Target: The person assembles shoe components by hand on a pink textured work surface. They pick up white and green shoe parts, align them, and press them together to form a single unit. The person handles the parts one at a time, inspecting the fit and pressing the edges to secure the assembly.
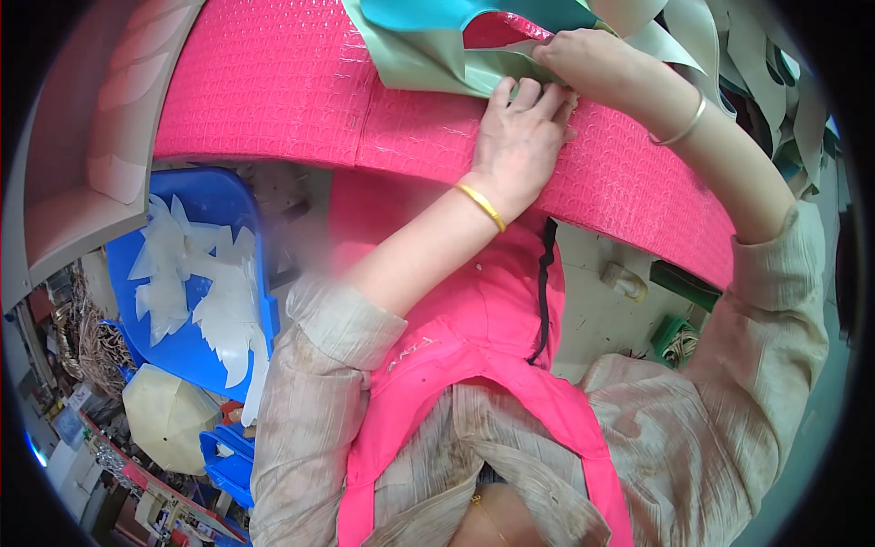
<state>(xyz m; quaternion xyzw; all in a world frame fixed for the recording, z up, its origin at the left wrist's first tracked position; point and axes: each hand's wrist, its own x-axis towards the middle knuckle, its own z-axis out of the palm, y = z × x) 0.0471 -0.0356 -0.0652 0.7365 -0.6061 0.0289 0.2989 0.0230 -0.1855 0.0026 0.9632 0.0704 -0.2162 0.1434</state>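
Her left hand [518, 137] lies flat, fingers together, pressing down the near edge of a pale green cut sheet [437, 64] on the pink table [273, 91], while the right hand [583, 55] pinches that same sheet just above, touching the left. To my eye the step goes best if the flat palm pins the sheet firmly so the pinch can lift or peel cleanly; beside her knee sits a blue tray [214, 201] of white offcuts [219, 301]
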